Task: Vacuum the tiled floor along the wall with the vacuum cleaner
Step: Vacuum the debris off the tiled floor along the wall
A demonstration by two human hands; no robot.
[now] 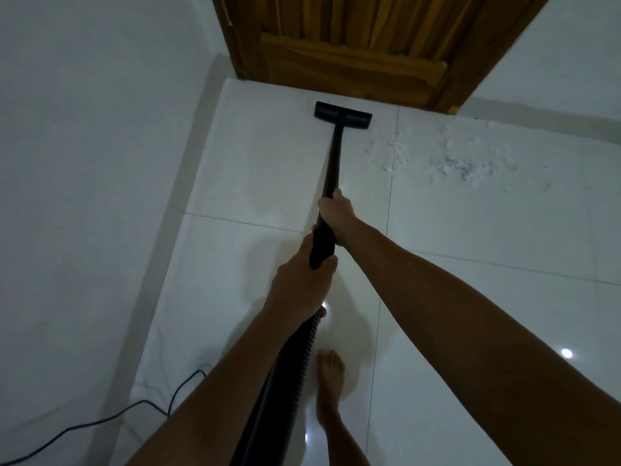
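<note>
The black vacuum wand (334,156) runs from my hands to its flat floor head (342,115), which sits on the white tiled floor (268,156) close to the foot of the wooden door. My right hand (336,215) grips the wand higher up the tube. My left hand (302,280) grips the thicker handle end, where the ribbed black hose (289,371) comes out and drops toward me. A patch of white dust and debris (447,159) lies on the tiles to the right of the floor head, along the far wall.
A wooden door (353,45) stands at the far end. White walls (84,163) bound the floor on the left and far right. A black power cord (100,422) trails along the left wall's base. My bare foot (331,381) is on the tiles below the hose.
</note>
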